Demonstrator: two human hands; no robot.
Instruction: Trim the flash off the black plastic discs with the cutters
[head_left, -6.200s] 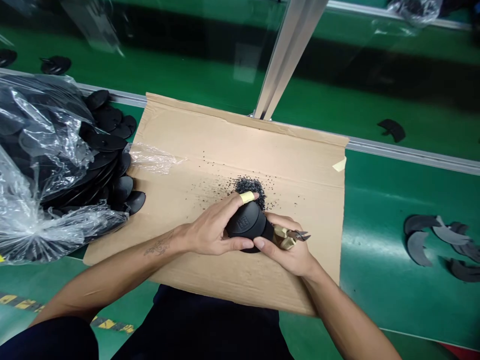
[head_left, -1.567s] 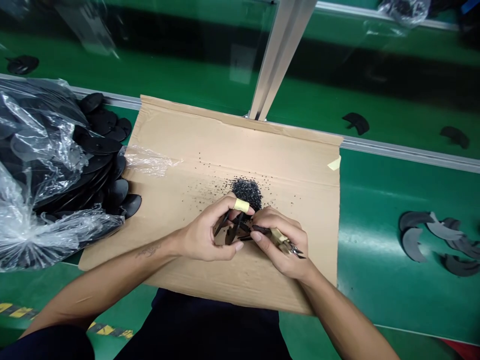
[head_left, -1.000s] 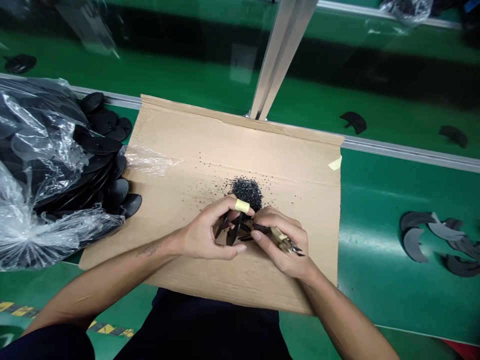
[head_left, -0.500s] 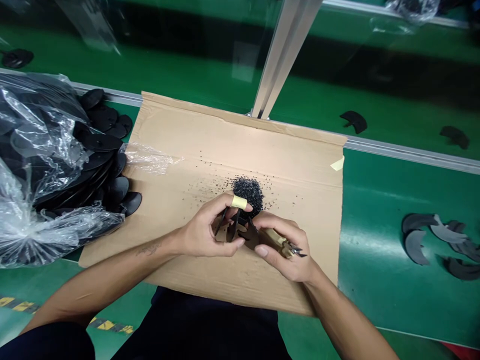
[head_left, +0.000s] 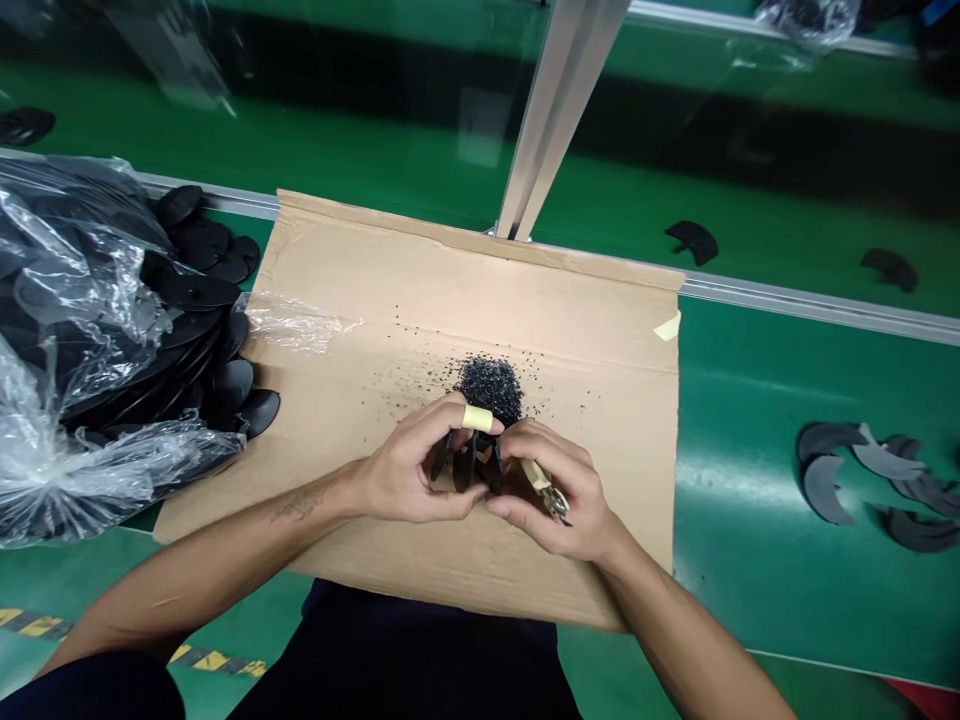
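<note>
Several thin black plastic pieces (head_left: 465, 465) stand on edge between the fingers and thumb of my left hand (head_left: 416, 465), which is closed on them. Yellow tape (head_left: 477, 418) wraps its index finger. My right hand (head_left: 570, 490) is closed, with its fingertips at the right side of the same pieces. Tucked in its palm are yellow-handled nippers (head_left: 551, 492), their metal jaws pointing down and to the right. Just beyond the fingers lies a heap of tiny black plastic bits (head_left: 491, 385), scattered over the cardboard sheet (head_left: 585, 310).
On the left, a clear plastic bag (head_left: 82, 260) spills many black discs (head_left: 199, 290). Curved black pieces (head_left: 825, 490) lie on the green table (head_left: 735, 570) at right. A metal post (head_left: 559, 120) rises behind the cardboard. Two more dark pieces (head_left: 694, 242) lie beyond the rail.
My right hand has moved left, closer to my left hand. The piece at its fingertips now stands upright beside the others, and the nippers have turned more downward in the palm.
</note>
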